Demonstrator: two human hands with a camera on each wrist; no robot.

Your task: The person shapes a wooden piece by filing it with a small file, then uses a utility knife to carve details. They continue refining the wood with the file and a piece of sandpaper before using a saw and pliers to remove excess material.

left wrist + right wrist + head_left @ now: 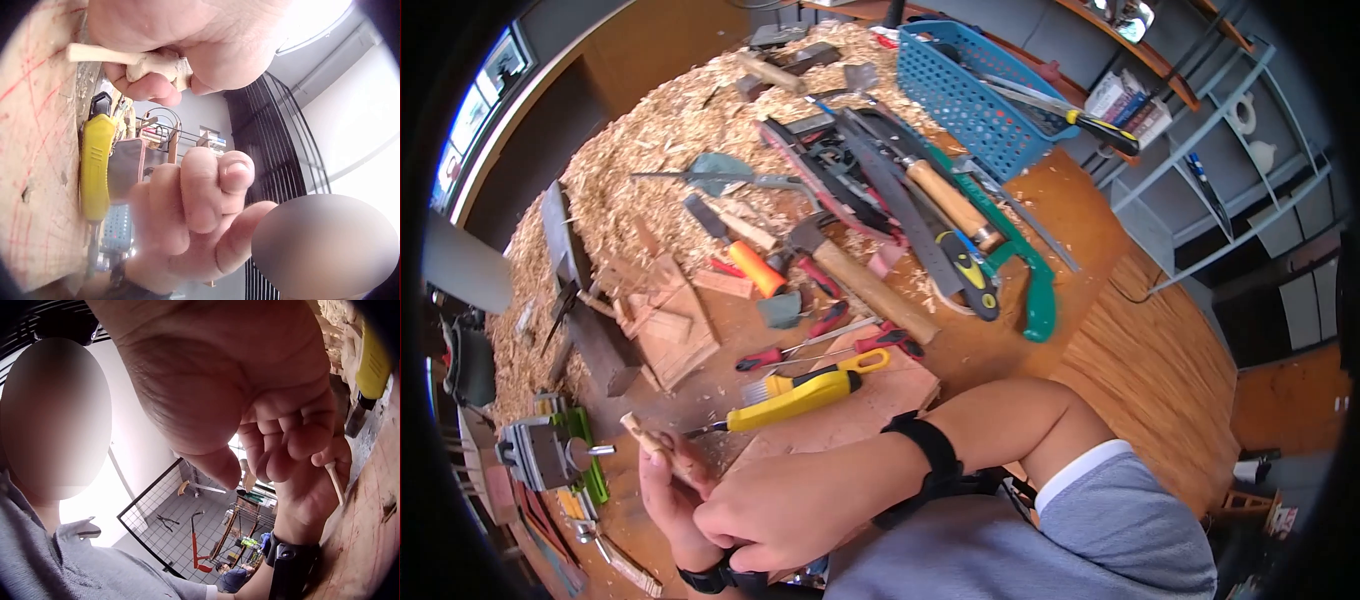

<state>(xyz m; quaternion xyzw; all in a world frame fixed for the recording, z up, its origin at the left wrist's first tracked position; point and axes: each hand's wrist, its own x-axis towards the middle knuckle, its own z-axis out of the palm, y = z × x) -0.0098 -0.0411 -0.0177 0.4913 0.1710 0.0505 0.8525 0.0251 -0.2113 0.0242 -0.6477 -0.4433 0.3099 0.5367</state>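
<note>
A small carved piece of pale wood (640, 436) with a slim stem is pinched in my left hand (668, 505). In the left wrist view the piece (156, 65) sits between the thumb and fingers, its stem pointing left. My right hand (785, 505) is close beside the left one and overlaps it in the head view. Its fingers are loosely curled with nothing seen in them, and the right wrist view shows a gap between thumb and fingers. Below the hands lies a wooden board (840, 410), with a yellow-handled tool (795, 402) near its far edge.
A brush (775, 386), red-handled screwdrivers (765, 358), a hammer (870, 290) and a green-handled saw (1038, 300) lie farther back. Wood shavings (660, 130) cover the far table. A blue basket (970, 100) stands at the back right, a small vise (550, 455) at the left.
</note>
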